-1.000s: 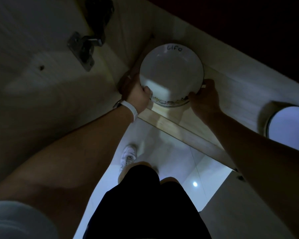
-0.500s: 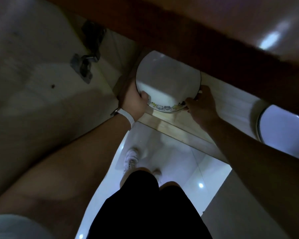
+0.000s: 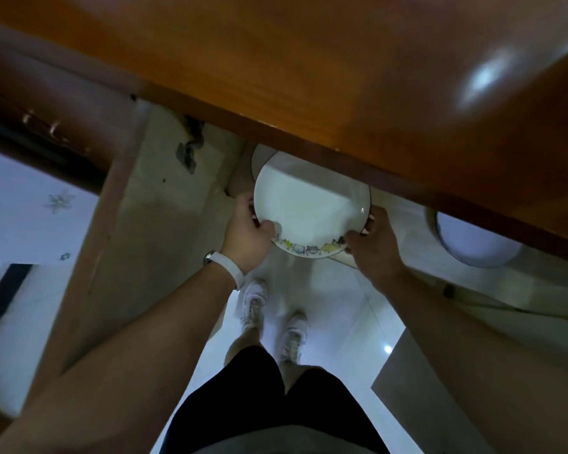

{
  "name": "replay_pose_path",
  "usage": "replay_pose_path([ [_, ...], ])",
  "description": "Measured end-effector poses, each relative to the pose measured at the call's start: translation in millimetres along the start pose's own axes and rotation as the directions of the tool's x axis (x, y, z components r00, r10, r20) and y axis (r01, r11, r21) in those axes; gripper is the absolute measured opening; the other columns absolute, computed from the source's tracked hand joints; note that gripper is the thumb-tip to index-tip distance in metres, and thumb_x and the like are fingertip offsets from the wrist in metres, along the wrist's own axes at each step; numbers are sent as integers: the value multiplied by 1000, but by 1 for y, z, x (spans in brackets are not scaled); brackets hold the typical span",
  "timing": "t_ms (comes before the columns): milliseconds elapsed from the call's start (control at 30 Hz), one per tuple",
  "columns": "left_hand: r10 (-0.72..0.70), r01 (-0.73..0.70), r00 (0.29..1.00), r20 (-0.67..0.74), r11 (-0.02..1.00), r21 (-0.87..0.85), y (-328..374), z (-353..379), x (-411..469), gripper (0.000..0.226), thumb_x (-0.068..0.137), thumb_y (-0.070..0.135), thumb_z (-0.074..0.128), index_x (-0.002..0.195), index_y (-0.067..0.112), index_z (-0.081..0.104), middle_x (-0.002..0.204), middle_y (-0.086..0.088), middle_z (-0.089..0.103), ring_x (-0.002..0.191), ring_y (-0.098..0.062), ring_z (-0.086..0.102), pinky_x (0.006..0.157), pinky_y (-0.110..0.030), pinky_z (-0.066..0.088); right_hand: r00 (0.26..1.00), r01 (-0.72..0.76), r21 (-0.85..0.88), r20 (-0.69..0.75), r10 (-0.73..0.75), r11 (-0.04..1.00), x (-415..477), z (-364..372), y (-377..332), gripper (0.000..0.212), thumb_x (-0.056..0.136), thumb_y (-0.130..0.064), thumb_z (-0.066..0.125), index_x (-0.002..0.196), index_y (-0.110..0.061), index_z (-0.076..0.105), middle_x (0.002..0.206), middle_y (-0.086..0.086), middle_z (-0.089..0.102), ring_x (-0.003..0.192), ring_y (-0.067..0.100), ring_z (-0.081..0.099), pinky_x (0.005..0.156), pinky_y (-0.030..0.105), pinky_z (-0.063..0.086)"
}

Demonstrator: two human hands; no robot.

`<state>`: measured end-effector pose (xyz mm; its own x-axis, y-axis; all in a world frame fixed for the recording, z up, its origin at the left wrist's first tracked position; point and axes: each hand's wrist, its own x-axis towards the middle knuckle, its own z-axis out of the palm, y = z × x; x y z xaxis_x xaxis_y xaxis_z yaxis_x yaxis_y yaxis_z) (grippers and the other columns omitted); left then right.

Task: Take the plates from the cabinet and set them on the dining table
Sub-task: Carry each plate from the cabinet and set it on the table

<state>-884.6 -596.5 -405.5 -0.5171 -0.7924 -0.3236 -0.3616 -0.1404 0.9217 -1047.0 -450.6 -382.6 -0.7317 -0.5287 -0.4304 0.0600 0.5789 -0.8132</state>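
A white plate (image 3: 309, 204) with a dark rim and a small coloured pattern on its near edge is held between both hands at the front of the cabinet shelf (image 3: 404, 208). My left hand (image 3: 248, 234), with a white wristband, grips its left edge. My right hand (image 3: 371, 244) grips its right edge. The plate's far part is hidden under the brown cabinet top (image 3: 309, 77). Another plate's rim (image 3: 259, 155) peeks out behind it. A second white dish (image 3: 473, 240) sits further right on the shelf.
The open cabinet door (image 3: 164, 208) with its metal hinge (image 3: 187, 155) stands to the left. Below are the glossy white floor (image 3: 341, 290), my white shoes and black shorts. A pale patterned wall is at the far left.
My head has risen, so the brown cabinet top now fills the upper view. The plate has come forward toward the shelf's front edge, still in both hands.
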Motion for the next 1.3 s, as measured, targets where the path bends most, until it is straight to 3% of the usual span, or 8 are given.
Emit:
replay_pose_path([
  [367, 21, -5, 990, 140, 993, -116, 38, 3, -62, 48, 86, -20, 48, 125, 7, 44, 111, -4, 60, 96, -7, 61, 76, -18, 54, 994, -78, 114, -66, 86, 990, -89, -36, 3, 57, 79, 0, 61, 126, -27, 42, 104, -11, 62, 90, 10, 64, 76, 41, 60],
  [500, 27, -1, 975, 221, 993, -120, 43, 2, -76, 46, 86, -19, 52, 121, 11, 47, 107, 3, 61, 93, -3, 62, 76, -20, 55, 982, -110, 177, -133, 135, 978, -127, -43, 4, 58, 80, 0, 61, 130, -24, 45, 106, -9, 63, 93, 13, 64, 74, 38, 60],
  [667, -11, 56, 941, 340, 991, -123, 52, -9, -92, 49, 86, -17, 53, 118, 19, 46, 84, 18, 71, 77, 3, 65, 74, -39, 55, 959, -127, 218, -222, 176, 968, -174, -38, -3, 55, 80, 1, 62, 128, -21, 46, 104, -6, 65, 90, 12, 65, 74, 34, 60],
  [833, -40, 114, 884, 465, 985, -131, 61, -29, -110, 53, 87, -15, 52, 119, 27, 44, 84, 6, 69, 86, -24, 59, 78, -58, 51, 918, -104, 244, -349, 187, 964, -220, -25, -14, 55, 80, 2, 61, 123, -28, 45, 100, -13, 63, 88, 10, 65, 75, 37, 60],
  [967, -67, 165, 819, 570, 979, -122, 68, -35, -121, 65, 78, -7, 60, 133, 22, 39, 77, 18, 72, 80, -15, 60, 73, -45, 50, 879, -81, 293, -429, 207, 953, -249, -21, -17, 56, 81, 1, 60, 126, -28, 46, 102, -15, 64, 86, 5, 65, 77, 35, 58],
  [1100, -27, 96, 768, 640, 993, -74, 81, -26, -137, 65, 86, -11, 52, 133, 31, 41, 75, 20, 70, 71, -9, 60, 52, -28, 50, 824, -86, 344, -502, 261, 935, -278, -25, -11, 57, 79, -2, 59, 129, -26, 45, 102, -6, 66, 86, 13, 67, 78, 43, 59],
  [1200, 2, 41, 690, 723, 998, -41, 95, -11, -152, 66, 76, 0, 57, 128, 38, 43, 79, 22, 69, 76, -10, 62, 53, -29, 53, 766, -79, 379, -569, 300, 922, -303, -34, -4, 59, 78, -5, 59, 131, -27, 43, 106, -6, 65, 83, 15, 65, 64, 36, 54],
  [1300, 29, -6, 619, 785, 999, -31, 104, 10, -172, 68, 71, 7, 55, 129, 39, 43, 83, 22, 70, 81, -12, 64, 55, -31, 55, 697, -52, 409, -638, 327, 911, -330, -47, 5, 56, 77, -3, 59, 124, -29, 45, 105, -6, 65, 88, 16, 66, 74, 36, 56],
])
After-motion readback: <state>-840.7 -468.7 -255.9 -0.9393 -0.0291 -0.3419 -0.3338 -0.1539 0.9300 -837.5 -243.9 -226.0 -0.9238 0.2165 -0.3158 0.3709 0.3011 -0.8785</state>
